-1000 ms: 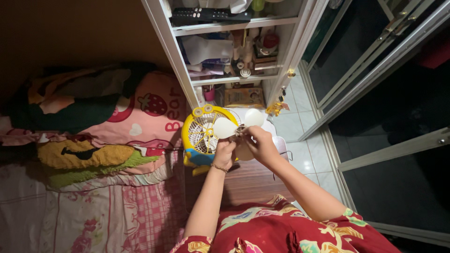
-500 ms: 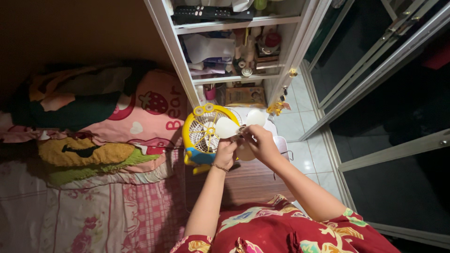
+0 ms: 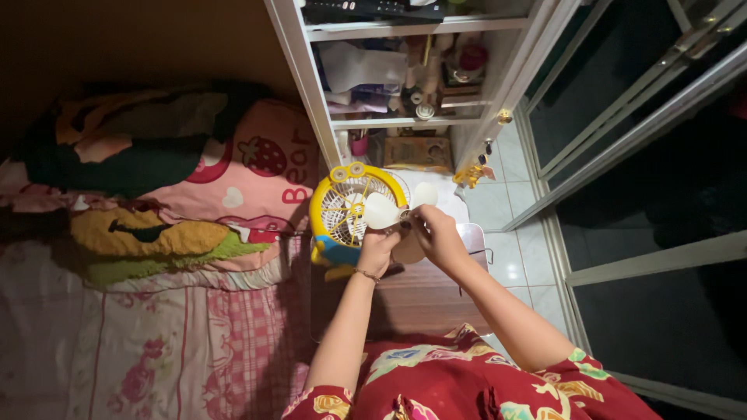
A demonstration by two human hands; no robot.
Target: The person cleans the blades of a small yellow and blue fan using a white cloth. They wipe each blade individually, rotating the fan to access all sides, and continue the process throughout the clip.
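Note:
Both my hands hold a white three-bladed fan propeller point(image 3: 380, 210) in front of me. My left hand point(image 3: 378, 250) grips it from below near one blade. At the hub, my right hand point(image 3: 437, 236) pinches it with the fingers. Just behind the propeller stands a small yellow table fan point(image 3: 340, 204) with a blue base, its grille facing up towards me. The fan rests on a dark wooden surface point(image 3: 412, 299) in front of my lap.
A bed with pink patterned sheets point(image 3: 140, 342) and stuffed pillows point(image 3: 148, 233) lies to the left. A white shelf unit point(image 3: 405, 85) crowded with small items stands behind the fan. Glass doors point(image 3: 638, 140) and a tiled floor point(image 3: 506, 233) are on the right.
The view has shifted slightly, so the fan and shelf appear a bit higher and further right. My hands keep their hold on the propeller, with its blades turned a little.

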